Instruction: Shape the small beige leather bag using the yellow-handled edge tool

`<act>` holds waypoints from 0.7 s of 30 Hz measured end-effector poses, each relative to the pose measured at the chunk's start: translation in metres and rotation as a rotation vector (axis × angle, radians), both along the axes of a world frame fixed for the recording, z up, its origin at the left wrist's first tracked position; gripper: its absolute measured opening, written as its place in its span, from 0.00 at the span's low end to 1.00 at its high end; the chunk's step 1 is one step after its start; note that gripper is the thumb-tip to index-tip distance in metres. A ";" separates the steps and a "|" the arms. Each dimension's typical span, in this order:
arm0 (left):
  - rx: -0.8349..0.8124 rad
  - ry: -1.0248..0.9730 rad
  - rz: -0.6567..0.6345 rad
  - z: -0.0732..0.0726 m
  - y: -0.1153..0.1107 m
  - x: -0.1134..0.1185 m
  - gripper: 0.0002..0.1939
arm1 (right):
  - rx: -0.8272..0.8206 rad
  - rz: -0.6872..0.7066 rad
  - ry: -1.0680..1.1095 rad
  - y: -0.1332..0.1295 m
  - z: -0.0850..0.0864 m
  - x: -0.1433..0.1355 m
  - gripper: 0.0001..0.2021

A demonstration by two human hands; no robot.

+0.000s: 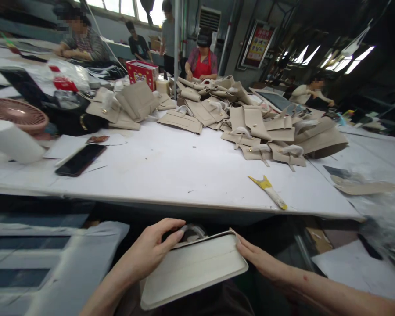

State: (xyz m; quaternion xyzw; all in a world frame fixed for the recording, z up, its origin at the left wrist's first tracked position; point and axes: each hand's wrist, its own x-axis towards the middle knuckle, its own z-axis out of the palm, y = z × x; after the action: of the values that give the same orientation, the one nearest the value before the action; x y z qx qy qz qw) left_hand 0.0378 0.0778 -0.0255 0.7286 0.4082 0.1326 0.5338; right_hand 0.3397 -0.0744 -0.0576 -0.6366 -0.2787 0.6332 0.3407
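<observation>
Holding pale bag (194, 268): left hand (151, 246) pinches edge near wrapped handle (195, 231), right hand (257, 258) clasps other end. Bag looks shaped; piled tan bag pieces (255, 123) seem not joined.

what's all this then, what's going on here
A person is holding a pale bag in both hands over their lap, in front of the table. The left hand is near its handle, the right hand at its right end. Beige bag pieces lie heaped on the table, with a phone to their left. Other people sit or stand beyond.
</observation>
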 end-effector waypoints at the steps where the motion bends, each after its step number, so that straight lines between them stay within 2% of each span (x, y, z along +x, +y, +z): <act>1: -0.064 -0.025 0.102 -0.004 -0.007 -0.016 0.22 | -0.006 -0.030 0.077 -0.002 -0.002 -0.002 0.34; 3: -0.230 -0.119 0.306 -0.014 -0.027 -0.044 0.25 | -0.008 -0.061 0.201 -0.006 -0.004 -0.005 0.32; 5: -0.416 -0.262 0.465 -0.022 -0.049 -0.059 0.26 | 0.019 -0.086 0.250 -0.007 -0.007 -0.007 0.30; 9: -0.672 -0.473 0.593 -0.034 -0.084 -0.056 0.30 | 0.112 -0.124 0.190 -0.005 -0.017 -0.007 0.28; 15: -0.745 -0.597 0.739 -0.047 -0.093 -0.035 0.34 | 0.327 -0.089 -0.015 -0.005 -0.033 -0.005 0.31; 21: -0.688 -0.658 0.815 -0.060 -0.095 -0.023 0.33 | 0.404 -0.105 0.000 -0.007 -0.039 -0.009 0.30</act>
State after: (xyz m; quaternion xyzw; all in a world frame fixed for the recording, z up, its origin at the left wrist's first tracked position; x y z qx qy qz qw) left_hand 0.0153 -0.0176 -0.0858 0.2217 0.4870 0.4037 0.7421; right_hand 0.3306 -0.0810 -0.0966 -0.5689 -0.3666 0.5458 0.4940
